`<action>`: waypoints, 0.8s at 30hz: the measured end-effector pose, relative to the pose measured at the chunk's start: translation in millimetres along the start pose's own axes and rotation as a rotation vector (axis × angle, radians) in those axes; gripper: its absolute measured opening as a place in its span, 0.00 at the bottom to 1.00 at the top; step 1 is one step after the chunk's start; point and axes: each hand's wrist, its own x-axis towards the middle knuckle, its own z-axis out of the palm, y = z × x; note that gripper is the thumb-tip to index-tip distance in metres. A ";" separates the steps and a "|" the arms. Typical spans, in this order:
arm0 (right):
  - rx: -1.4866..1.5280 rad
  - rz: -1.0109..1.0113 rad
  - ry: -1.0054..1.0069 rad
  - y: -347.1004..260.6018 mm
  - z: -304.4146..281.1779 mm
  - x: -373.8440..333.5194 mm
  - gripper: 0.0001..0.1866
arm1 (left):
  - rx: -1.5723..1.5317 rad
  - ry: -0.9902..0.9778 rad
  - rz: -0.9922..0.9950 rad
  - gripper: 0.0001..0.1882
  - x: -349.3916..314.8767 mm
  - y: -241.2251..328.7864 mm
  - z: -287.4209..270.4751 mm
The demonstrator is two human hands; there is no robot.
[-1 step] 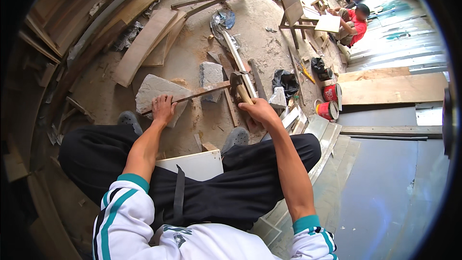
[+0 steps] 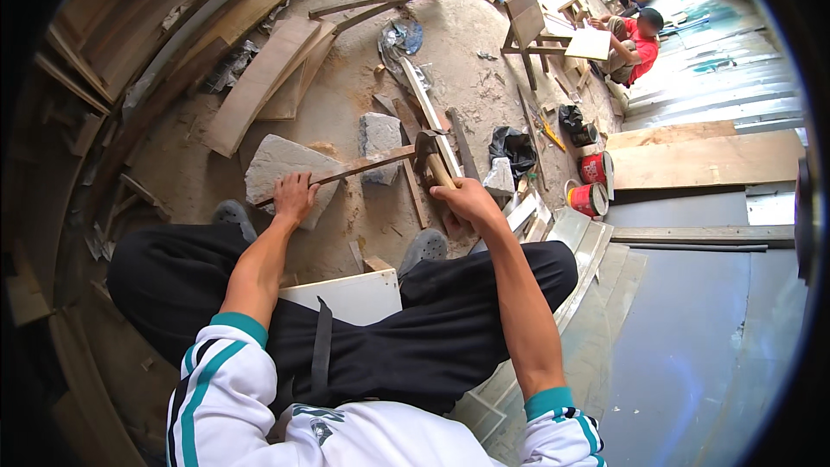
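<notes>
My left hand (image 2: 296,197) grips a thin brown wooden strip (image 2: 367,164), its fingers curled over the near-left end. Under that end lies a broad, rough pale concrete slab (image 2: 281,164). The strip slants up to the right across a second, smaller concrete block (image 2: 379,138). In my right hand (image 2: 469,203) is a hammer (image 2: 442,173), held by its light wooden handle. Its dark head is at the strip's far right end; whether the two touch, I cannot tell.
A white board (image 2: 346,296) lies between my legs. Wooden planks (image 2: 259,82) lie at the far left. To the right are a black plastic bag (image 2: 513,149), red cans (image 2: 590,199) and grey sheets (image 2: 674,337). Two people sit at the far right near a small wooden chair (image 2: 526,22).
</notes>
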 end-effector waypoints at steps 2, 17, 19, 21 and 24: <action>0.049 -0.009 0.030 13.9 1.9 4.2 0.17 | -0.053 -0.078 0.013 0.20 4.8 8.9 -20.8; -0.140 -0.142 -0.515 20.3 45.9 10.0 0.26 | -0.476 -0.119 -0.051 0.25 2.1 33.6 -86.7; -0.149 -0.172 -0.547 20.0 47.1 14.5 0.27 | -0.476 -0.084 0.016 0.24 2.5 40.6 -90.3; -0.124 -0.172 -0.533 18.7 45.4 14.7 0.26 | -0.477 -0.076 0.056 0.23 4.9 45.4 -92.0; -0.083 -0.179 -0.513 21.1 43.1 19.4 0.26 | -0.459 -0.004 0.129 0.21 6.9 49.9 -92.1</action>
